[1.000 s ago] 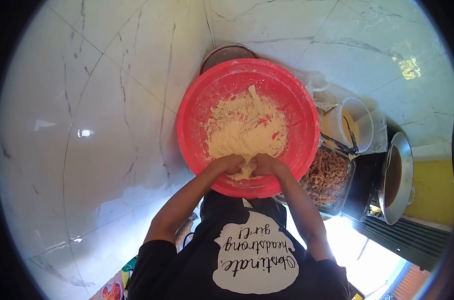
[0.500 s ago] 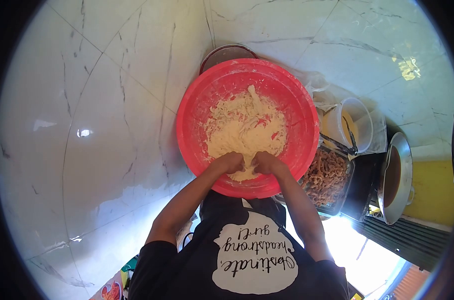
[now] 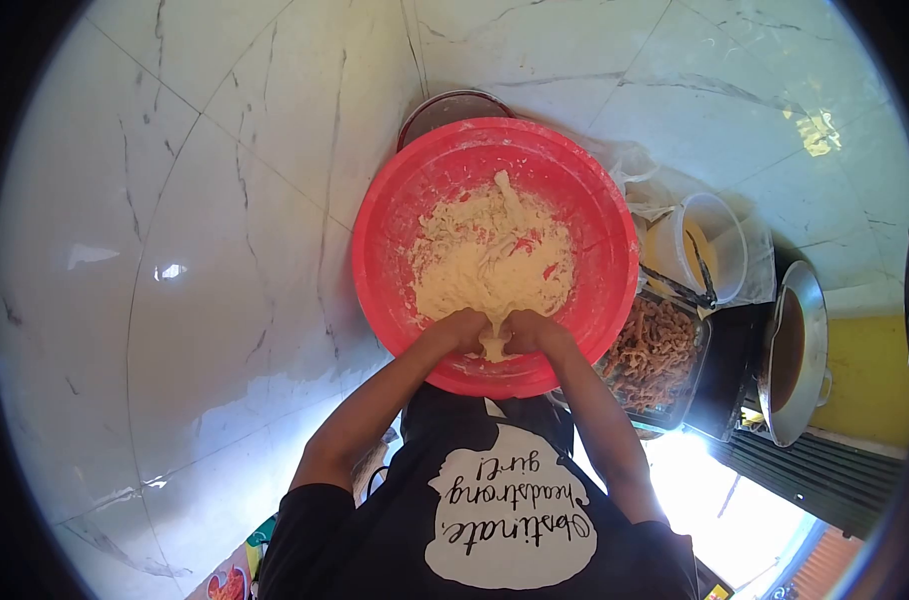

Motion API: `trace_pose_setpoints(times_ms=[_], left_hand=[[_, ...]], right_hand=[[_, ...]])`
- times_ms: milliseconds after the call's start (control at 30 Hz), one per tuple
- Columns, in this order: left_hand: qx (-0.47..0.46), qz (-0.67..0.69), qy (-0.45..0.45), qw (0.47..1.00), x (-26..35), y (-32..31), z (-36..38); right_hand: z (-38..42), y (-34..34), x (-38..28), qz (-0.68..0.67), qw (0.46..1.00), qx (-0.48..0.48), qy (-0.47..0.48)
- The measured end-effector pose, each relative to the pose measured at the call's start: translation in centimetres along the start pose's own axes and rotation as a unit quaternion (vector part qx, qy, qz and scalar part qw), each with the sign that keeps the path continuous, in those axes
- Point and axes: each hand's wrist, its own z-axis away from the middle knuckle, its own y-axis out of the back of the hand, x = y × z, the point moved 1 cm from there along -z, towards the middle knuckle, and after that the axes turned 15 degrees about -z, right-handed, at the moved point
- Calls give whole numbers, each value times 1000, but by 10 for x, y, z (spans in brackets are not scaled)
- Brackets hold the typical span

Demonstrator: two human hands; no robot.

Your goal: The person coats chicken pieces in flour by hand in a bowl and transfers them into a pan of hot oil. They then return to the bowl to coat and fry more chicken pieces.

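Note:
A wide red basin [image 3: 380,250] holds a rough mass of pale dough [image 3: 485,265] with loose flour around it and a raised strip at the far side. At the near part of the basin, my left hand [image 3: 465,331] is closed on the dough, its knuckles up. My right hand [image 3: 527,332] is closed on it too, just beside the left. A small lump of dough shows between and below the two hands. The fingertips are hidden under the hands.
Right of the basin, a glass tray [image 3: 700,365] holds brown fried strips. Behind it are a clear plastic tub [image 3: 735,250] with yellow contents and black tongs [image 3: 680,290]. Farther right stands a metal pan [image 3: 815,340]. A round dark lid [image 3: 455,108] shows behind the basin.
Both hands have moved slightly closer together and a little lower in the basin, and the dough between them looks narrower. The basin has barely moved.

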Motion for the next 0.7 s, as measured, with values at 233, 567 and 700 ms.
trace_pose_setpoints(times_ms=[233,567,700], left_hand=[[78,53,51,994,-8,7,-2],[-9,28,2,1000,-2,-4,-5],[18,125,12,992,-7,8,-3]], right_hand=[[-13,5,19,4,994,104,36],[1,3,3,-19,1000,20,-13],[6,10,-4,11,996,88,-5]])
